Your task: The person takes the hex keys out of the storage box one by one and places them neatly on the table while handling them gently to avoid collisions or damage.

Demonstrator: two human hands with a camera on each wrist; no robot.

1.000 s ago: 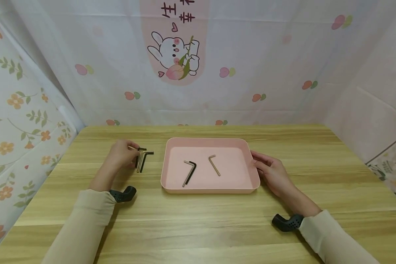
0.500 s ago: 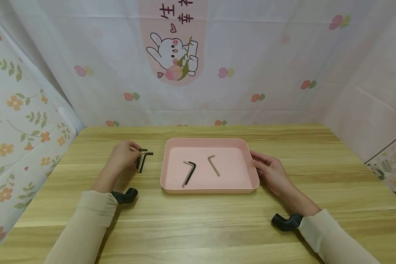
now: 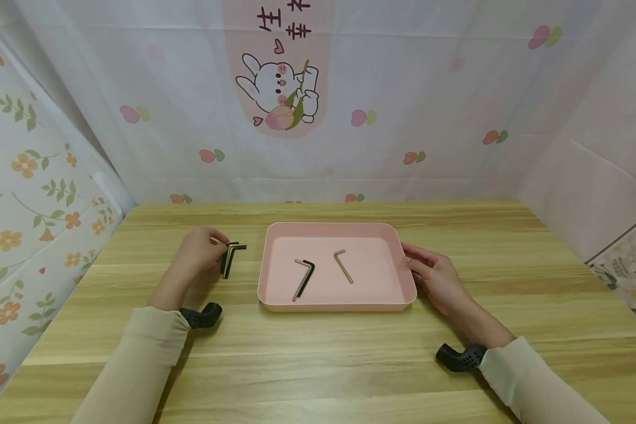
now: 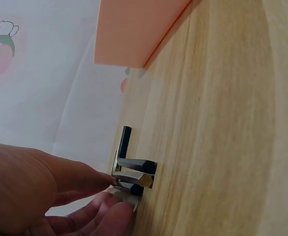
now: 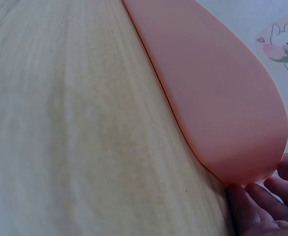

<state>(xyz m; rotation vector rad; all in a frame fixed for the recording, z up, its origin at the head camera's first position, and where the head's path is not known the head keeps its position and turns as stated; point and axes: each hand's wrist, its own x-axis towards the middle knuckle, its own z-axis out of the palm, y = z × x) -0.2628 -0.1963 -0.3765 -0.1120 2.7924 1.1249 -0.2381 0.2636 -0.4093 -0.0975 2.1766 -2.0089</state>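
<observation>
On the left side of the table my left hand (image 3: 198, 253) pinches at a close bunch of L-shaped hex keys. The left wrist view shows a black hex key (image 4: 138, 164), a brass-coloured hex key (image 4: 134, 177) and a second black hex key (image 4: 130, 188) side by side, thumb and fingers at their near side. Fingers partly hide the bunch. At the right end of a pink tray (image 3: 339, 307), my right hand (image 3: 437, 277) holds the wall, thumb at the rim and fingers against the outside. Inside lie a black hex key (image 3: 308, 275), a silver one and a brass-coloured hex key (image 3: 344, 268).
The wooden table (image 3: 307, 359) carries the tray near its middle, just right of the hex key bunch. Behind the table hangs a patterned white curtain (image 3: 403, 76). Each wrist wears a black device, such as the left wrist mount (image 3: 204, 316).
My left hand has shifted slightly right, and the hex keys by it stand closer together, the brass-coloured one now against the black one. My right hand and the tray stay put.
</observation>
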